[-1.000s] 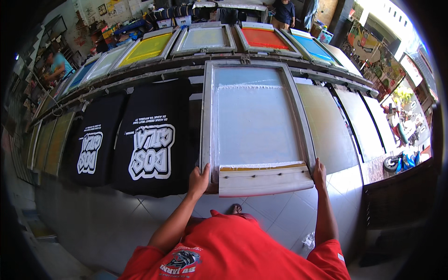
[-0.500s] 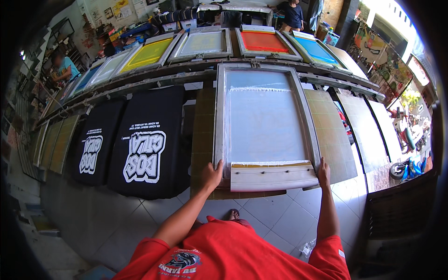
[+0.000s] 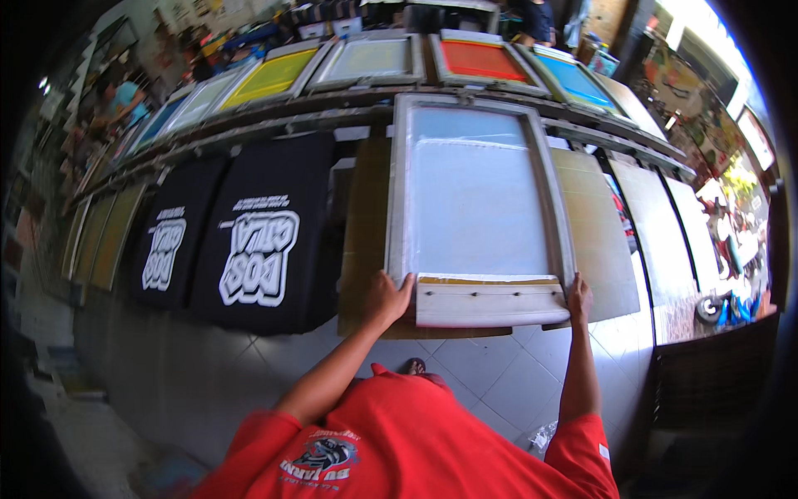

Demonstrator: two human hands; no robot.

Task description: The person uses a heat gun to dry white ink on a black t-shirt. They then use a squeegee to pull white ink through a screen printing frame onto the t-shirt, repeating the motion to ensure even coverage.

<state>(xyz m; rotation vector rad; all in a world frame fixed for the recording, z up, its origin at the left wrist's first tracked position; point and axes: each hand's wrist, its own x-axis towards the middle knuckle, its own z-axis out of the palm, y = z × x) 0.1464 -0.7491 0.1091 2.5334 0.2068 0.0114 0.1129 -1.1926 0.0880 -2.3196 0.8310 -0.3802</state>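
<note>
A screen-printing frame (image 3: 400,183) with pale mesh lies in front of me over a flat board. Across its near end rests a wide, light-coloured squeegee (image 3: 490,304), a mustard strip showing along its far edge. My left hand (image 3: 389,299) is closed around the near left corner of the frame, its thumb pointing up beside the squeegee's left end. On the other side, my right hand (image 3: 580,296) grips the near right corner, just past the squeegee's right end. The fingers under the frame are hidden.
To the left, two black T-shirts (image 3: 312,191) with white prints lie on boards. Bare boards (image 3: 594,233) stand right of the frame. Behind the rail, several screens, including a yellow one (image 3: 270,77) and a red one (image 3: 482,61), lean back. Two other people are farther off.
My left hand has shifted slightly along the corner, its thumb now nearer the squeegee's left end. The whole view has tilted a little, so the scene sits higher. Both hands still grip the frame.
</note>
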